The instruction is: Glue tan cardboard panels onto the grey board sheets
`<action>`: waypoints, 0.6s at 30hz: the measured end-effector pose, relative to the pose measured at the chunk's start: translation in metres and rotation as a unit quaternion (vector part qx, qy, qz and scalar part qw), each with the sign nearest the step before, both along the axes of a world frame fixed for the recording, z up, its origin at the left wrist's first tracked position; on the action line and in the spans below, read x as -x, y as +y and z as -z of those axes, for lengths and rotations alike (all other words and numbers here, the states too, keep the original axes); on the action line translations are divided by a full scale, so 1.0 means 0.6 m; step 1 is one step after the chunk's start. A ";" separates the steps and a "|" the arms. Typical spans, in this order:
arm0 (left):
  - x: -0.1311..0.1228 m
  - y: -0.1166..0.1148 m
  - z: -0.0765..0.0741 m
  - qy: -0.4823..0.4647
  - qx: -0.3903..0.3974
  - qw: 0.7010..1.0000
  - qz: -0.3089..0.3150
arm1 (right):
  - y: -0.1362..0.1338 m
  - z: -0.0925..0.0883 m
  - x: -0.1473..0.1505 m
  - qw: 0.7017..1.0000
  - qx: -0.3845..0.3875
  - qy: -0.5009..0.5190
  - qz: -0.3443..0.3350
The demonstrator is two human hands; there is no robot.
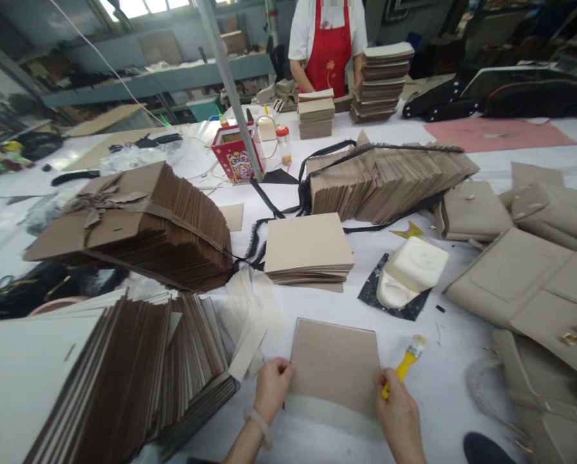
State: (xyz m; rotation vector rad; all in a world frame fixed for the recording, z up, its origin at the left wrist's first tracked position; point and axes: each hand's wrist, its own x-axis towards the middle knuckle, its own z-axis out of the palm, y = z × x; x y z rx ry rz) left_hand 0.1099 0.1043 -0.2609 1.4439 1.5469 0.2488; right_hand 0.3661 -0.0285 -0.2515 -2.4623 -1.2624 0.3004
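A person's left hand (272,386) pinched a taupe panel (335,364) by its left edge; the right hand (398,405), at the opposite edge, gripped a yellow-handled brush (406,364).

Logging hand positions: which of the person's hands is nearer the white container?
Right: the right hand, holding the yellow-handled brush, is on the near side of the white container; the left hand is farther off, at the left edge of the beige panel.
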 end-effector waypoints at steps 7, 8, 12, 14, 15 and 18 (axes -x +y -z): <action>0.001 0.005 0.001 -0.004 -0.003 1.000 0.029 | 0.005 -0.006 0.014 0.998 -0.021 -0.056 -0.013; 0.002 0.006 0.002 -0.005 -0.004 0.999 0.034 | 0.007 -0.008 0.015 0.998 -0.020 -0.062 -0.009; 0.004 0.010 0.001 -0.007 0.001 0.999 0.051 | 0.011 -0.012 0.019 0.998 -0.016 -0.067 0.000; 0.004 0.011 -0.001 -0.006 0.005 0.998 0.056 | 0.012 -0.013 0.019 0.998 -0.013 -0.065 0.000; 0.004 0.012 -0.002 -0.006 0.007 0.998 0.058 | 0.012 -0.013 0.019 0.998 -0.012 -0.064 0.000; 0.004 0.013 -0.002 -0.006 0.010 0.998 0.063 | 0.012 -0.013 0.019 0.998 -0.007 -0.062 0.001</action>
